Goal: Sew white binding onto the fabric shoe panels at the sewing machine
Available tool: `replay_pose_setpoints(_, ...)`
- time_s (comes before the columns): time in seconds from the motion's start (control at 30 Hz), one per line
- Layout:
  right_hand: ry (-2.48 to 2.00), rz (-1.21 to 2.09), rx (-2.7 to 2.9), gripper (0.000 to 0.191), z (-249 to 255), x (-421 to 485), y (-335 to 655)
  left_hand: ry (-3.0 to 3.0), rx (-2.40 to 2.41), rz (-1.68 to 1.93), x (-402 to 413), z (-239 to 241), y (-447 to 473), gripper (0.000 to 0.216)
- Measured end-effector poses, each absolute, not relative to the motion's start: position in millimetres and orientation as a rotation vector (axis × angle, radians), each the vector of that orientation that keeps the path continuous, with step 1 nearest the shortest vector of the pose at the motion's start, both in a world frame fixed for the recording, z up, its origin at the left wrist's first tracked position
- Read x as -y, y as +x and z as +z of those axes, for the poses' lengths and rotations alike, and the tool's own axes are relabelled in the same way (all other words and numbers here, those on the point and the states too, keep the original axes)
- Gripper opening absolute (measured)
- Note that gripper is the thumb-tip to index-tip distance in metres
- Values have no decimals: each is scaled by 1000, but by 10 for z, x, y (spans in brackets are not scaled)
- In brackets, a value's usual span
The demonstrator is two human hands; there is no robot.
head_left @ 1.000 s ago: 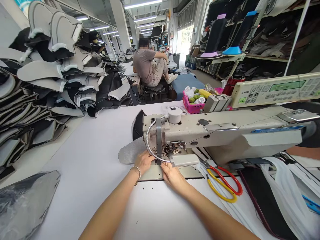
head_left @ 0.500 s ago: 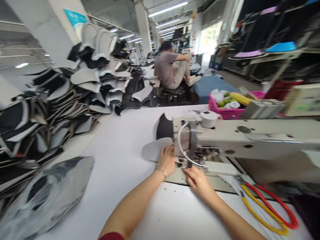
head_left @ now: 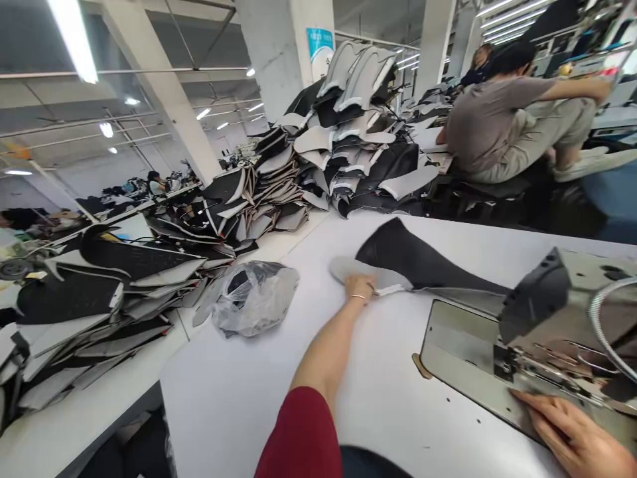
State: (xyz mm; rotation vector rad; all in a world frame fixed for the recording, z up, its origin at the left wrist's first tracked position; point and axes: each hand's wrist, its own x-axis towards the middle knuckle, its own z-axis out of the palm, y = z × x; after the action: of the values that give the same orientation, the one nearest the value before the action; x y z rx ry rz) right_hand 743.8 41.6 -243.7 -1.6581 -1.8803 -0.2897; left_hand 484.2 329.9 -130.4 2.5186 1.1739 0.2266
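Note:
My left hand [head_left: 359, 287] reaches far out over the white table [head_left: 239, 392] and is closed on the near edge of a black and grey fabric piece [head_left: 413, 262]. That piece lies flat and runs back toward the sewing machine [head_left: 542, 299]. At the lower right, my right hand [head_left: 572, 431] lies with fingers stretched flat on the machine's metal plate [head_left: 458, 342], close to the needle area. It holds nothing.
A crumpled clear plastic bag [head_left: 253, 295] lies left of my left hand. Tall heaps of cut grey and black pieces [head_left: 348, 119] stand behind, with more [head_left: 99, 285] on the bench to the left. A seated person [head_left: 497, 126] works at the back right.
My view has swung left. My left hand has moved away from the needle out to the left with the fabric piece, while my right hand has stayed by the machine.

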Motion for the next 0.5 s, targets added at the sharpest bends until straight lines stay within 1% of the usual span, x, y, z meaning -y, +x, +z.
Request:
replay_pose_setpoints(0.1, -1587, -242, 1967, 43, -2268, -453, 7306, 2462, -1122, 175, -3557, -1158, 4050, 25)
replay_pose_setpoints(0.17, -1586, -241, 2021, 43, -1947, -494, 7044, 2450, -1016, 114, -3591, -1083, 3651, 21)
replay_pose_setpoints(0.23, -1528, -317, 2103, 41, -1583, -579, 6691, 2452, -903, 62, -3531, -1044, 3430, 10)
replay_pose_setpoints(0.27, -1474, -370, 2146, 38, -1435, -645, 6508, 2459, -858, 50, -3470, -1039, 3389, 12)
replay_pose_setpoints(0.3, -1449, -409, 2177, 37, -1332, -727, 6337, 2472, -818, 49, -3392, -1041, 3386, 19)
replay_pose_setpoints(0.33, -1433, -441, 2201, 36, -1286, -822, 6192, 2491, -780, 56, -3304, -1046, 3412, 25)
replay_pose_setpoints(0.4, -1464, -487, 2210, 37, -1360, -1025, 6005, 2536, -700, 83, -3123, -1048, 3493, 29)
replay_pose_setpoints(0.5, -1566, -569, 2142, 45, -1723, -1263, 5992, 2650, -645, 199, -2979, -952, 3433, 29)
